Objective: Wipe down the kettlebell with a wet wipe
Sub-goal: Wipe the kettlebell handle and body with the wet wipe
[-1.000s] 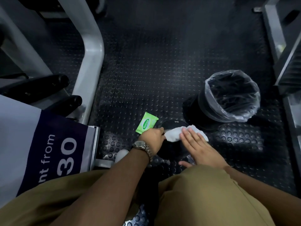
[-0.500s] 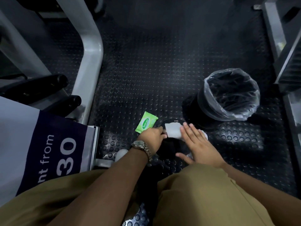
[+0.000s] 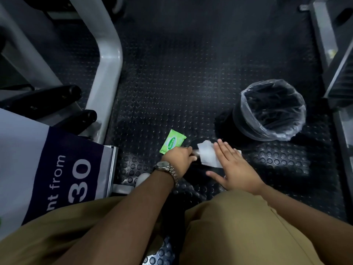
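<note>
Down on the studded black floor (image 3: pixel 181 83), the kettlebell (image 3: pixel 197 170) sits right in front of the person's knees, dark against dark and hard to outline. The left hand (image 3: pixel 178 156), watch (image 3: pixel 164 166) on its wrist, has its grip clenched at the kettlebell's left side, fingers curled round what looks like the handle, mostly hidden under the fist. The right hand (image 3: pixel 235 169) is flat, grip released, fingers straight and together, thumb spread wide, pressing the white wipe (image 3: pixel 207 154) onto the top of the kettlebell. The wipe's left part shows beyond the fingertips, crumpled. A green pack (image 3: pixel 172 141) lies on the floor just beside the left hand. Well off to the right stands a bin (image 3: pixel 246 119) with a clear liner. At left, a sign (image 3: pixel 63 169) reads 30.
</note>
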